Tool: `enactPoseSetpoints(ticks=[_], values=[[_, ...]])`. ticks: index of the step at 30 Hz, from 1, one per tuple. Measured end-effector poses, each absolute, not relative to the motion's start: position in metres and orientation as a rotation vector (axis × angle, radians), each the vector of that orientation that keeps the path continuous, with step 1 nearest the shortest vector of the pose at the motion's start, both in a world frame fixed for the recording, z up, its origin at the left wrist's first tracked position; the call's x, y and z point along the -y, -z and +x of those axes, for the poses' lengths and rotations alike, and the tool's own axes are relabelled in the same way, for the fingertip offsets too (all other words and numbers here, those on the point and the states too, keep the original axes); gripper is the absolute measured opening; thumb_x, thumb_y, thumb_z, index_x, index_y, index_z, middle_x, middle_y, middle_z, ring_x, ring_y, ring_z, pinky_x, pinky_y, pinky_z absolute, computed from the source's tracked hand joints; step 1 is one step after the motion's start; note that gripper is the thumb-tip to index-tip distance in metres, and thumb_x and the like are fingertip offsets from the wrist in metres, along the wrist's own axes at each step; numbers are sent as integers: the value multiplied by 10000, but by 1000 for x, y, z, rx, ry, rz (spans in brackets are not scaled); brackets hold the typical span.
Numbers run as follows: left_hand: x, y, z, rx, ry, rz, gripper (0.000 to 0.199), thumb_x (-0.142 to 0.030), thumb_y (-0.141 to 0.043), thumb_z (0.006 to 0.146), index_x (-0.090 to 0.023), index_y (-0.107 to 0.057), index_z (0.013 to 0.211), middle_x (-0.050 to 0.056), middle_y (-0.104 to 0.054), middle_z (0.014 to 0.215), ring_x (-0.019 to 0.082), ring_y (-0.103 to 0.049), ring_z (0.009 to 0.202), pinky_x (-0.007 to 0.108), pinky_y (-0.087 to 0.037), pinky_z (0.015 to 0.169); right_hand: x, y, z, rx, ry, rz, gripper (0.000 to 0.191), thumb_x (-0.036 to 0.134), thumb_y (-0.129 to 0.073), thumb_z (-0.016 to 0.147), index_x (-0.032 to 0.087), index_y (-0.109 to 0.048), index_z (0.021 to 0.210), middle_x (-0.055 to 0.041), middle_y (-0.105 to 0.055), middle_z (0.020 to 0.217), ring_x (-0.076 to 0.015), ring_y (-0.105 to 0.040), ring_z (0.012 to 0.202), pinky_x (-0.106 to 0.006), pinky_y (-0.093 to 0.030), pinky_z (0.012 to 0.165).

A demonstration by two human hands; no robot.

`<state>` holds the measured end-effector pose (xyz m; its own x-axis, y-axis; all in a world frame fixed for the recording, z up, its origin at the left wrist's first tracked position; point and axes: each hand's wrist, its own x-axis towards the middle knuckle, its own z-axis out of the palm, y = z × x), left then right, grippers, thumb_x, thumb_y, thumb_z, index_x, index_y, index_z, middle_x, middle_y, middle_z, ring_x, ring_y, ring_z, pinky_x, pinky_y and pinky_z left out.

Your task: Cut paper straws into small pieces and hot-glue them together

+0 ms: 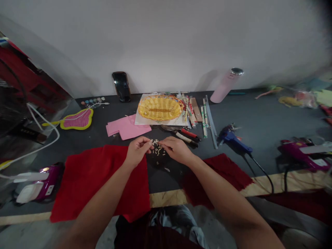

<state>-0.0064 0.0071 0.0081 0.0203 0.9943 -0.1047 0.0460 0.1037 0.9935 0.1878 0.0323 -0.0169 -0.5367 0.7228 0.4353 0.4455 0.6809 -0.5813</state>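
Note:
Over a scatter of small cream-coloured pieces (pixel 158 150) on the dark tabletop, my two hands face each other. My left hand (pixel 138 150) is closed in a pinch, with a pale bit at the fingertips too small to name. Opposite it, my right hand (pixel 178 149) is also pinched, and whatever its fingers hold cannot be made out. Pliers with one red and one whitish handle (pixel 184 137) lie just beyond my right hand. Pink sheets (pixel 129 127) rest beyond my left hand. A yellow woven basket (pixel 160 108) sits behind the pieces on a white sheet.
Red cloths (pixel 103 176) (pixel 223 171) lie under both forearms. A blue glue gun (pixel 234 140) with its cord is at right. Further out are a phone (pixel 121 86), a pink bottle (pixel 227 85), wrapped sticks (pixel 204 117), a pink-and-yellow mirror-shaped item (pixel 77 119) and purple devices (pixel 48 181) (pixel 303 154).

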Motion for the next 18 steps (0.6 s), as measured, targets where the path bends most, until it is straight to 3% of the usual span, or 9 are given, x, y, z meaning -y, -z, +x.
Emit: enactPoseSetpoints(ticks=[6,10,18], values=[[-10,-5,-10,-1251,-1185,1051,225,-354,-672,708,-147,-616,778,-6,-643,614,65,-514,464,184,-399,478,-46,16,219,2146,-312,-1167,219,236,-525,864,239,-645,1047,-78,-655,991,-225,-576,961,-402,-466,863],[-12,-6,-11,-1223,-1233,983,235,-355,-682,698,-151,-625,802,-11,-633,627,53,-498,466,174,-385,471,-54,10,244,2131,-101,-1506,199,348,-591,821,207,-652,947,-120,-614,998,-283,-524,992,-457,-432,862],[-15,-2,-14,-1197,-1248,903,305,-386,-694,691,-156,-626,880,5,-650,738,41,-502,501,166,-395,487,-58,10,250,2337,-81,-1639,209,402,-627,777,196,-620,806,-100,-608,964,-255,-538,976,-399,-432,836]])
